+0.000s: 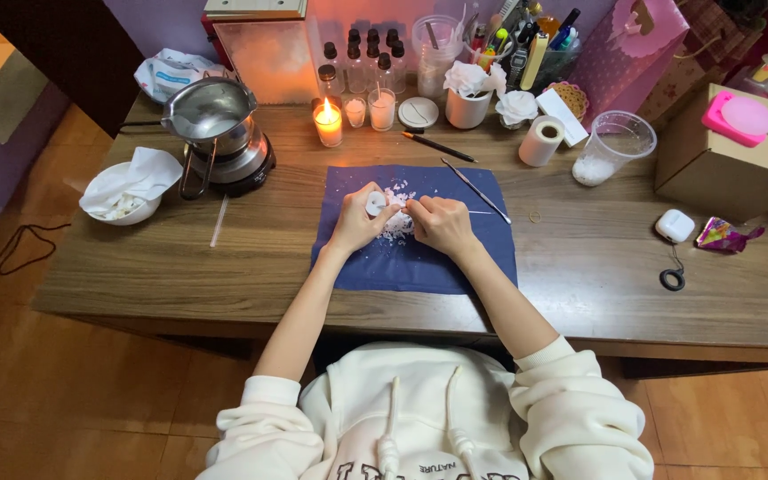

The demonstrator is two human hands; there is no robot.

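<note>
Wooden desk [224,267] is seen from above, with tiled floor around it and a purple wall behind. At desk centre a dark blue cloth [420,258] is spread, and both hands are rested on it. Left hand [359,222] is curled closed around a small white round cup [376,204], pinched between thumb and fingers. Right hand [442,224] is closed too, fingertips pinched on a thin white wick or stick [482,212] that sticks out past its far side; what exactly is gripped cannot be told. Between and just under the two hands a heap of white wax flakes [395,213] is piled on the cloth. Beyond the right hand a thin dark tool [476,190] is laid slantwise across the cloth edge, and a black pencil [439,147] is placed further back. Well beyond the left hand a lit candle in a glass [328,123] is burning, with a metal melting pot [215,120] on a small hot plate out to that hand's outer side, and a white bowl with tissue [126,191] further out. Out past the right hand a clear plastic cup with white flakes [613,147], a white roll [541,140] and a cardboard box [731,160] are set.
</note>
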